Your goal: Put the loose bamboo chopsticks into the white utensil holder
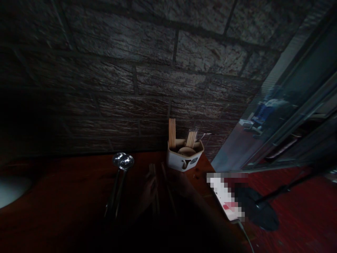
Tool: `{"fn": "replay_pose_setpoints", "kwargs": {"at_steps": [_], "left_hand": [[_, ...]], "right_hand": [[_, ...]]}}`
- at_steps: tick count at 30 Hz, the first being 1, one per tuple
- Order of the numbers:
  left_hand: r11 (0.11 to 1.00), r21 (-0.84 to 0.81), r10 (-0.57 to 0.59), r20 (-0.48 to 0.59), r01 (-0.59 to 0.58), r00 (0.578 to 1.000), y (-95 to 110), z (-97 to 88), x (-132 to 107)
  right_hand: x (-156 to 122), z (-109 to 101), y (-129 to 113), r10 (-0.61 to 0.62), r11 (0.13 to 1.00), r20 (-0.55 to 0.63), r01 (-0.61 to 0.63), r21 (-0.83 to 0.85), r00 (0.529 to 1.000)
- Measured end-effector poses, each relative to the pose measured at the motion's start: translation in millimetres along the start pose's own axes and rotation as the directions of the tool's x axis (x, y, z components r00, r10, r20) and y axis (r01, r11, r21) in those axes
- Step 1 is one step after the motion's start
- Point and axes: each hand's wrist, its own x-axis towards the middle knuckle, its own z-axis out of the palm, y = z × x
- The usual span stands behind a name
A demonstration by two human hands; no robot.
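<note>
The picture is very dark. My right hand reaches in from the lower right over a reddish-brown wooden table. Its fingers are closed around a pair of dark chopsticks that point away from me. Just left of the hand are two metal spoons, side by side, bowls toward the wall and handles running down into shadow. Beyond the hand a white holder stands against the wall with wooden chopsticks and toothpicks upright in it. I cannot make out my left hand in the dark.
A dark stone-brick wall backs the table. A pale round dish edge shows at the far left. A white power strip with a cable lies at the table's right edge. A black stand base sits on the red floor beside a glass door.
</note>
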Motion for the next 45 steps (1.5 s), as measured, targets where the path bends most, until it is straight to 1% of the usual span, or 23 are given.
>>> {"fn": "replay_pose_setpoints", "kwargs": {"at_steps": [4, 7, 11, 15, 17, 19, 21, 23, 24, 25, 26, 28, 30, 33, 35, 37, 40, 43, 45], "left_hand": [[0.994, -0.096, 0.065, 0.039, -0.061, 0.997, 3, -3.3, 0], [0.984, -0.163, 0.088, 0.07, -0.076, 0.994, 4, -4.7, 0], [0.975, -0.222, 0.05, 0.13, -0.02, 0.99, 4, -1.8, -1], [0.967, -0.243, -0.039, 0.157, 0.077, 0.987, 6, 0.1, -2], [0.961, -0.256, -0.068, 0.149, 0.105, 0.986, 8, -0.8, -2], [0.958, -0.273, -0.059, 0.12, 0.09, 0.991, 11, -3.2, -2], [0.956, -0.29, -0.034, 0.054, 0.048, 0.998, 15, -6.8, -1], [0.939, -0.342, -0.028, -0.004, 0.025, 1.0, 20, -10.9, 0], [0.916, -0.399, -0.048, -0.005, 0.042, 0.999, 21, -12.7, 1], [0.876, -0.475, -0.084, 0.022, 0.084, 0.996, 23, -14.2, 2], [0.821, -0.553, -0.126, 0.07, 0.143, 0.99, 23, -15.2, 2], [0.695, -0.664, -0.21, 0.181, 0.277, 0.961, 21, -15.7, 5], [0.601, -0.707, -0.298, 0.234, 0.372, 0.925, 17, -14.7, 7], [0.461, -0.779, -0.406, 0.241, 0.426, 0.881, 11, -11.9, 10], [0.378, -0.815, -0.418, 0.272, 0.438, 0.867, 9, -11.0, 11], [0.362, -0.817, -0.403, 0.298, 0.449, 0.866, 10, -11.8, 11], [0.396, -0.801, -0.395, 0.294, 0.45, 0.871, 14, -15.8, 10], [0.418, -0.787, -0.379, 0.303, 0.453, 0.875, 17, -19.7, 10], [0.442, -0.77, -0.348, 0.326, 0.46, 0.879, 18, -20.3, 10]], "right_hand": [[-1, 2, -2, 0.031, 0.999, 0.047, -0.032, 0.016, 0.998], [-1, 5, -4, 0.038, 0.999, 0.061, -0.039, 0.013, 0.997], [-1, 9, -4, 0.026, 1.0, 0.052, -0.025, -0.018, 0.998], [-3, 12, -3, 0.057, 0.997, 0.092, -0.053, -0.047, 0.994], [-3, 12, -2, 0.059, 0.997, 0.106, -0.054, -0.047, 0.993], [-3, 11, -3, 0.05, 0.998, 0.111, -0.046, -0.035, 0.993], [-3, 11, -3, 0.051, 0.999, 0.125, -0.05, -0.015, 0.991], [-4, 11, -3, 0.066, 0.997, 0.136, -0.07, 0.021, 0.989], [-4, 12, -3, 0.078, 0.995, 0.141, -0.085, 0.046, 0.987], [-4, 13, -2, 0.09, 0.992, 0.142, -0.102, 0.076, 0.986], [-4, 14, -1, 0.101, 0.987, 0.143, -0.117, 0.11, 0.984], [-3, 19, 2, 0.114, 0.975, 0.148, -0.139, 0.173, 0.982], [-1, 24, 6, 0.11, 0.965, 0.143, -0.14, 0.224, 0.984], [3, 30, 13, 0.081, 0.948, 0.127, -0.116, 0.295, 0.989], [4, 32, 16, 0.062, 0.928, 0.131, -0.105, 0.356, 0.989], [5, 34, 16, 0.04, 0.903, 0.156, -0.102, 0.416, 0.987], [4, 33, 13, 0.025, 0.864, 0.193, -0.118, 0.489, 0.981], [4, 31, 11, 0.03, 0.849, 0.193, -0.127, 0.513, 0.981], [3, 30, 11, 0.016, 0.862, 0.188, -0.109, 0.496, 0.982]]}}
